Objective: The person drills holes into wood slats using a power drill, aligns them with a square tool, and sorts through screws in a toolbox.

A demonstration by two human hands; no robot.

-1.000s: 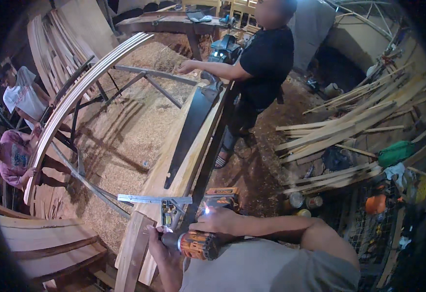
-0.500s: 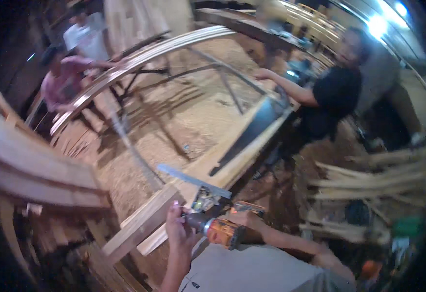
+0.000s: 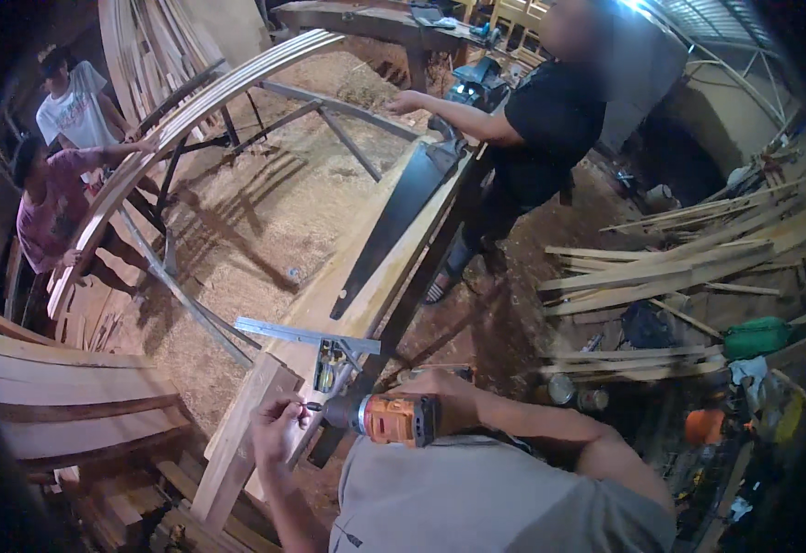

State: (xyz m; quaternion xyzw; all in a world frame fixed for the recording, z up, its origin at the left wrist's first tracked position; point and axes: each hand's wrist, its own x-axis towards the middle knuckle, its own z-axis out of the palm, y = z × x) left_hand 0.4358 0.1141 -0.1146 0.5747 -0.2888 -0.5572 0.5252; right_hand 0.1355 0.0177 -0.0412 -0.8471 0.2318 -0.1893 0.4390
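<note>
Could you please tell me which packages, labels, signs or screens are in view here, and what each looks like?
Cans: two round tins on the floor right of the workbench, pale lids.
Bag: green, bulging, among planks at right.
No signs or screens show.

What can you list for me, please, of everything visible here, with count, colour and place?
drill: one, orange and black, lower centre
combination square: one, silver, on the plank
plank: one, pale wood, running up the centre
hand saw: one, black, on the plank
curved beam: one, pale, upper left
timber offcuts: many, pale, right
people: three, one by the plank, two far left
left hand: at the drill's tip
right hand: gripping the drill
</note>
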